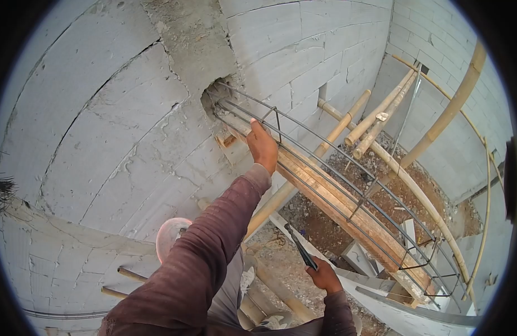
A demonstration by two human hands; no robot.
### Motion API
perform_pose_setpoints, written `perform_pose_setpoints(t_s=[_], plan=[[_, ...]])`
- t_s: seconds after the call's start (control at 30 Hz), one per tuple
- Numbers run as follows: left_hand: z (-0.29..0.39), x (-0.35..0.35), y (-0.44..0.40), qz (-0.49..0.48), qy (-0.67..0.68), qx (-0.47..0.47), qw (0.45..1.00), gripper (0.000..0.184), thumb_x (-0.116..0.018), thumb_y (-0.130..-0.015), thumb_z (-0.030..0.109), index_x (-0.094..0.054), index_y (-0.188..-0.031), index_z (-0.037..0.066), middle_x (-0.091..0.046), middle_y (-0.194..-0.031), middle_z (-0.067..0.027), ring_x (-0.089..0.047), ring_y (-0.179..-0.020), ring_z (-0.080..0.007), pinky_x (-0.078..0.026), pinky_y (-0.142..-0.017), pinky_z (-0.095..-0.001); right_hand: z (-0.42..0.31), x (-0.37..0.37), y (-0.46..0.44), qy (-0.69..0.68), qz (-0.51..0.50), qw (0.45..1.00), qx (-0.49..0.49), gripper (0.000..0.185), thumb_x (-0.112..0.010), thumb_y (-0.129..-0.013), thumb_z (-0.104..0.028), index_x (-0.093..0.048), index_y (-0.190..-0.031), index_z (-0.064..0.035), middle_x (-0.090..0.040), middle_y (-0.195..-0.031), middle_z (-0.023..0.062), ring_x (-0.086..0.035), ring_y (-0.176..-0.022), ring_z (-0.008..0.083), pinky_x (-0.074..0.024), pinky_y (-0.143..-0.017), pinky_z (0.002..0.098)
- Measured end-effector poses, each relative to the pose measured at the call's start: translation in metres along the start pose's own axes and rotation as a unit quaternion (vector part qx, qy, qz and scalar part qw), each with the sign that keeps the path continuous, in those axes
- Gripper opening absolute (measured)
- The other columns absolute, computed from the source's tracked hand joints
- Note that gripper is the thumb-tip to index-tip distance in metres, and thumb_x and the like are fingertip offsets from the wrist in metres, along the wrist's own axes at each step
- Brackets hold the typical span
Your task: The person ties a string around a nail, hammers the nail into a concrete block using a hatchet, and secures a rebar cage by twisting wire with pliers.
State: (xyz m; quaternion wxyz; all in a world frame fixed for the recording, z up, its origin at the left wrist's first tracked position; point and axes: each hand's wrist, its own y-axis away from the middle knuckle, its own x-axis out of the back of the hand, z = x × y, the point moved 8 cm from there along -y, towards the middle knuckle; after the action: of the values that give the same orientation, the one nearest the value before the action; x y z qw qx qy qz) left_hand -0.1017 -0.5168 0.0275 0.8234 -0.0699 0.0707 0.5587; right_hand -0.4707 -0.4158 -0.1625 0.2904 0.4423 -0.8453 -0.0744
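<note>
My left hand point(262, 144) is wrapped round a bar of the steel rebar cage point(325, 162), near the wall end. The cage lies along a wooden plank point(337, 213), and its bar ends go into a rough hole point(216, 96) in the block wall. Square wire stirrups stand at intervals along the bars. Lower down, my right hand point(327, 277) is closed on the dark handle of a pincer-like tool point(301, 246), whose head points up and away from the cage.
Bamboo poles point(426, 193) cross at the right, some leaning on the far block wall point(438, 33). A pinkish round container point(170, 238) is at lower left, beside my sleeve. Rubble and soil point(320, 224) lie below the plank.
</note>
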Motion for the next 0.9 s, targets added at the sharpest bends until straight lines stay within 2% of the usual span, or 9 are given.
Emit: perform_pose_setpoints(t_s=[0.17, 0.3, 0.5, 0.6, 0.67, 0.7, 0.77, 0.8, 0.9], plan=[[-0.008, -0.006, 0.002, 0.011, 0.117, 0.02, 0.993, 0.053, -0.034, -0.102, 0.052, -0.039, -0.069, 0.011, -0.038, -0.068, 0.0023, -0.035, -0.062, -0.0114, -0.031, -0.057, -0.028, -0.004, 0.003, -0.003, -0.001, 0.009, 1.0, 0.012, 0.036, -0.065, -0.09, -0.023, -0.062, -0.12, -0.0035, -0.067, -0.098, 0.0224, -0.063, -0.094, 0.0396, -0.0479, -0.086, 0.0407], [-0.001, -0.004, 0.007, -0.047, 0.025, -0.017, 0.998, 0.061, -0.031, -0.101, 0.057, -0.04, -0.065, 0.009, -0.04, -0.064, -0.0011, -0.038, -0.062, -0.015, -0.034, -0.06, -0.032, -0.011, -0.004, -0.013, -0.043, -0.014, 0.998, 0.035, 0.036, -0.065, -0.09, -0.022, -0.061, -0.12, -0.0012, -0.067, -0.095, 0.0206, -0.064, -0.089, 0.0319, -0.0483, -0.084, 0.0379], [0.006, -0.01, 0.005, -0.081, -0.057, 0.023, 0.995, 0.071, -0.024, -0.103, 0.055, -0.043, -0.061, 0.001, -0.045, -0.06, -0.0087, -0.043, -0.063, -0.0239, -0.037, -0.066, -0.0409, -0.078, -0.037, -0.055, -0.319, -0.065, 0.946, 0.007, 0.042, -0.064, -0.093, -0.019, -0.058, -0.13, -0.0022, -0.066, -0.099, 0.0055, -0.06, -0.091, 0.0129, -0.0495, -0.076, 0.0305], [0.012, -0.011, -0.001, -0.111, -0.063, 0.0, 0.992, 0.065, -0.025, -0.104, 0.049, -0.055, -0.075, -0.001, -0.053, -0.07, -0.0135, -0.051, -0.07, -0.0281, -0.042, -0.073, -0.0403, -0.153, -0.044, -0.114, -0.389, -0.101, 0.915, 0.028, 0.047, -0.065, -0.092, -0.016, -0.055, -0.136, -0.0045, -0.065, -0.109, 0.0056, -0.06, -0.093, 0.0103, -0.0517, -0.08, 0.027], [0.019, -0.009, 0.0, -0.118, -0.066, -0.028, 0.99, 0.056, -0.03, -0.103, 0.043, -0.06, -0.091, -0.003, -0.062, -0.086, -0.0179, -0.059, -0.082, -0.0319, -0.044, -0.079, -0.0415, -0.194, -0.042, -0.166, -0.212, -0.103, 0.972, 0.021, 0.049, -0.057, -0.096, -0.012, -0.047, -0.144, -0.0068, -0.061, -0.126, 0.0102, -0.063, -0.107, 0.0215, -0.0533, -0.088, 0.0379], [0.019, -0.007, -0.002, -0.112, -0.059, -0.019, 0.992, 0.053, -0.032, -0.103, 0.042, -0.061, -0.091, -0.002, -0.062, -0.086, -0.0142, -0.057, -0.083, -0.0268, -0.044, -0.079, -0.0385, -0.225, -0.036, -0.184, -0.196, -0.042, 0.967, 0.157, 0.051, -0.058, -0.095, -0.014, -0.047, -0.144, -0.0068, -0.061, -0.123, 0.01, -0.063, -0.105, 0.021, -0.0531, -0.088, 0.0362], [0.017, -0.005, -0.004, -0.104, -0.046, 0.003, 0.994, 0.048, -0.036, -0.103, 0.039, -0.063, -0.092, 0.001, -0.061, -0.085, -0.0069, -0.053, -0.084, -0.0167, -0.042, -0.08, -0.0325, -0.27, -0.038, -0.231, -0.201, -0.022, 0.956, 0.212, 0.053, -0.06, -0.093, -0.015, -0.047, -0.143, -0.0067, -0.061, -0.115, 0.0083, -0.063, -0.097, 0.0195, -0.0535, -0.086, 0.0334], [0.018, -0.005, -0.005, -0.109, -0.019, 0.013, 0.994, 0.042, -0.04, -0.102, 0.035, -0.064, -0.094, 0.001, -0.063, -0.086, -0.0071, -0.055, -0.079, -0.018, -0.044, -0.076, -0.0326, -0.283, -0.045, -0.263, -0.224, -0.062, 0.964, 0.132, 0.053, -0.061, -0.092, -0.015, -0.048, -0.143, -0.0068, -0.061, -0.111, 0.0068, -0.063, -0.093, 0.0184, -0.0541, -0.084, 0.0322], [0.015, -0.005, -0.017, -0.185, -0.137, 0.029, 0.973, 0.044, -0.039, -0.1, 0.03, -0.059, -0.097, -0.009, -0.063, -0.1, -0.0305, -0.061, -0.092, -0.0419, -0.047, -0.082, -0.0461, -0.322, -0.036, -0.308, -0.167, 0.041, 0.953, 0.25, 0.051, -0.063, -0.091, -0.016, -0.053, -0.14, -0.0083, -0.061, -0.102, 0.0021, -0.063, -0.085, 0.015, -0.0548, -0.075, 0.0321]])
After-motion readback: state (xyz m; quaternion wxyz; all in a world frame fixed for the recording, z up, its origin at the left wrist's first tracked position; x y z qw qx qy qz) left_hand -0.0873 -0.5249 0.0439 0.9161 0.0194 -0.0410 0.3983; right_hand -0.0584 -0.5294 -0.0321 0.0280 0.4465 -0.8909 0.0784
